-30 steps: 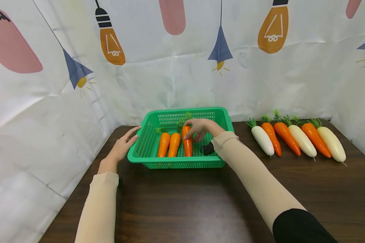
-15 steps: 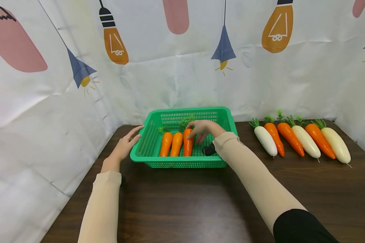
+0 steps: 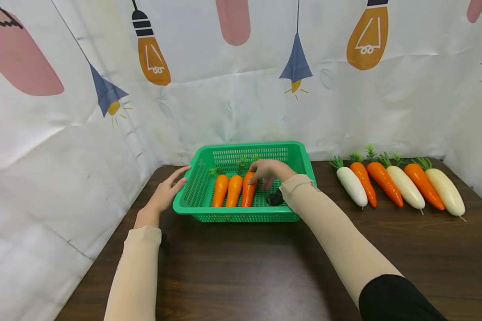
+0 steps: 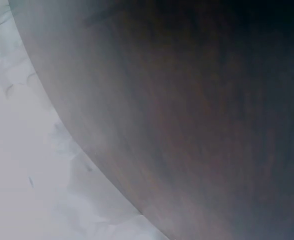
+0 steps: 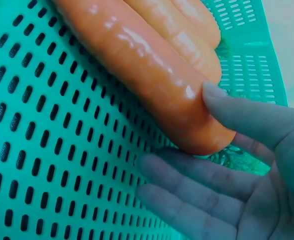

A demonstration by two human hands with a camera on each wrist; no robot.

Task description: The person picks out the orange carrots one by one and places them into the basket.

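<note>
Three orange carrots lie side by side in a green plastic basket (image 3: 241,210). My right hand (image 3: 268,172) reaches inside and holds the rightmost carrot (image 3: 248,191) by its thick leafy end. In the right wrist view, the thumb presses on that carrot (image 5: 152,75) from above, with the other fingers at its far end and underside. Left of it are the middle carrot (image 3: 234,189) and the left carrot (image 3: 220,189). My left hand (image 3: 162,194) rests at the basket's left rim, fingers extended. The left wrist view shows only table and cloth, no hand.
On the right of the dark wooden table (image 3: 233,267), a row of orange carrots (image 3: 384,183) and white radishes (image 3: 352,186) lies with leaves toward the back. A patterned white cloth (image 3: 241,111) hangs behind the table and along its left side.
The rightmost carrot has shifted left at its tip and now tilts, lying closer to the middle carrot. My right hand moved slightly with it. The left hand stays at the rim; the head view drifted slightly.
</note>
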